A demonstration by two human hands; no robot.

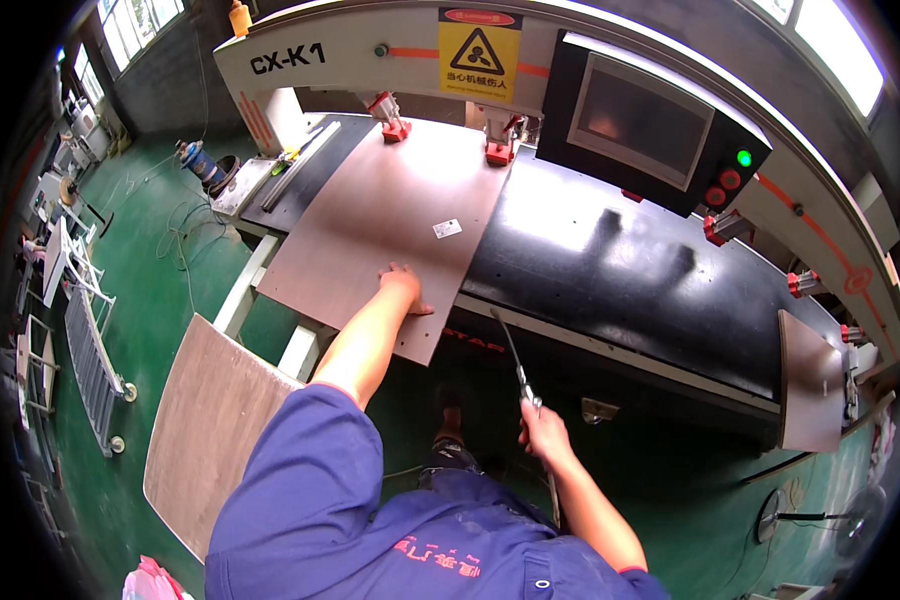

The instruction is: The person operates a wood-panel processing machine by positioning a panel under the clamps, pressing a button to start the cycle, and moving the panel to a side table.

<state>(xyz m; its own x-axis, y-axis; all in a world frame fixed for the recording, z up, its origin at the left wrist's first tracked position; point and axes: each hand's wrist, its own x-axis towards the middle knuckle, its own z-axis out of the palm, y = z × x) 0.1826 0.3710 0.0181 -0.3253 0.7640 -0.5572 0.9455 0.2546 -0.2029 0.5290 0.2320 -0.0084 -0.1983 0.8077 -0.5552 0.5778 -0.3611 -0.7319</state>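
Panel (370, 225) lies on black table (580, 265), toward eleven o'clock; left hand (405, 290) rests there, fingers spread. Right hand (544, 430) wraps fingers around air gun (522, 378). Green floor (150, 330) extends at nine.

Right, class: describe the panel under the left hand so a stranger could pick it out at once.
Find the long machine whose white beam carries a dark screen above a black bed. On the bed's left part lies a brown panel, its near end jutting out in front. Unlike the lower-left panel and the right-end panel, it alone has the person's left hand resting on it.
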